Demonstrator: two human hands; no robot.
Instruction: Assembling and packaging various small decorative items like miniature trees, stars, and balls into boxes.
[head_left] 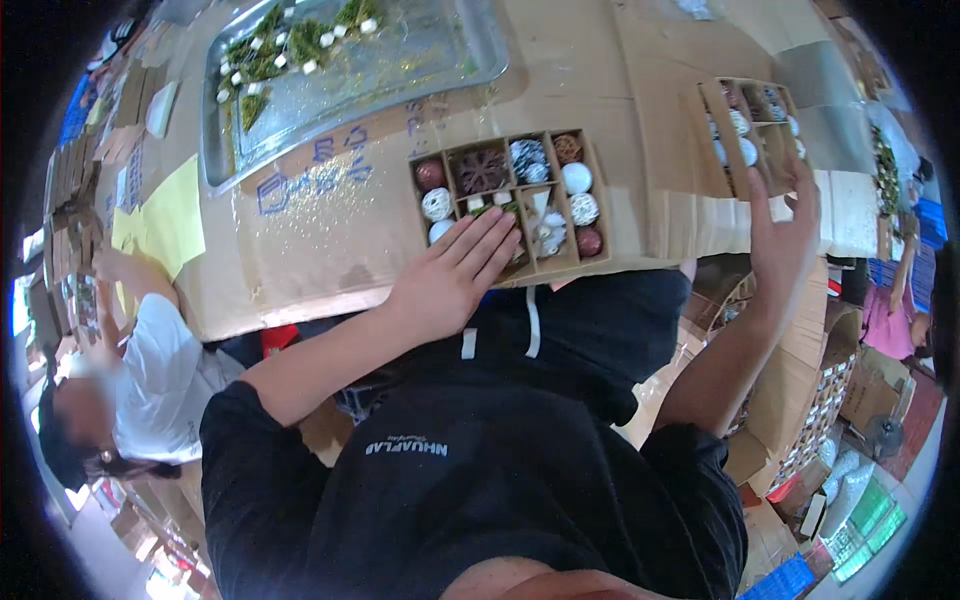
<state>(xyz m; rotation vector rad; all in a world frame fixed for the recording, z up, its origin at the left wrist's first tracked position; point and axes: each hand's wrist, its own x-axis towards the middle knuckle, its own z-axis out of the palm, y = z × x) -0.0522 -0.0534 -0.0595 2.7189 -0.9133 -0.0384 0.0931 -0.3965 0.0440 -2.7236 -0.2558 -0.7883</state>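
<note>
My left hand (455, 268) lies flat over a divided cardboard box (597, 170), its fingers straight and close together. Under the fingertips, green moss pieces with white bits partly show in a middle compartment. Around them sit brown, white and woven balls, a dark brown flower-like piece, frosted pine cones and white flower-like pieces. At the right, my right hand (785, 225) holds the near right corner of a second divided box (708, 130), thumb and fingers apart around it. That box holds white balls and dark pieces; bare cardboard shows in a middle compartment. The fingers cover its near corner.
A metal tray (345, 115) with green moss pieces, white bits and gold glitter stands at the far left. Yellow paper (165, 225) lies near a person in a white shirt (165, 375). A large carton (810, 385) with many dividers stands below the table's right side.
</note>
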